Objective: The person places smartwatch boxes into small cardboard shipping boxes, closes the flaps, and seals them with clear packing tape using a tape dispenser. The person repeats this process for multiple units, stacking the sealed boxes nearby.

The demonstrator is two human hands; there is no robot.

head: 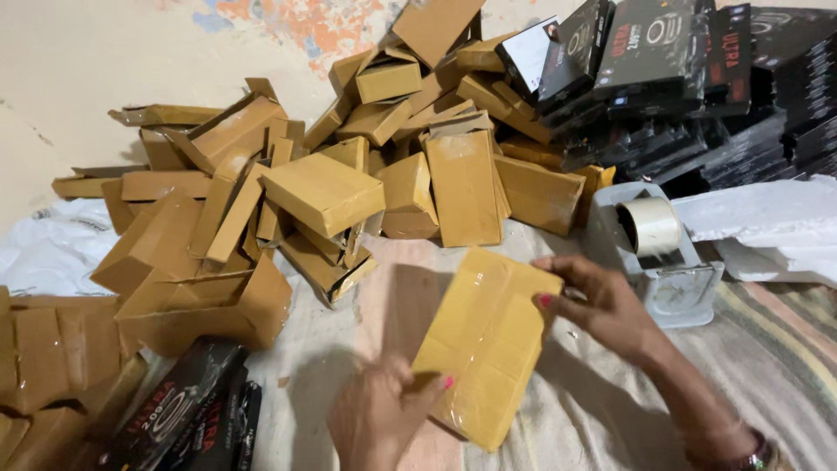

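Note:
Both my hands hold a flat yellow-brown cardboard box, taped over and tilted, just above the cloth-covered floor. My left hand grips its lower left edge with the thumb on top. My right hand pinches its upper right corner. A grey tape dispenser with a roll of clear tape stands just right of my right hand.
A heap of several brown cardboard boxes fills the left and middle. Stacked black printed boxes lie at the top right, more black boxes at the bottom left. White foam pieces sit at the right on a striped cloth.

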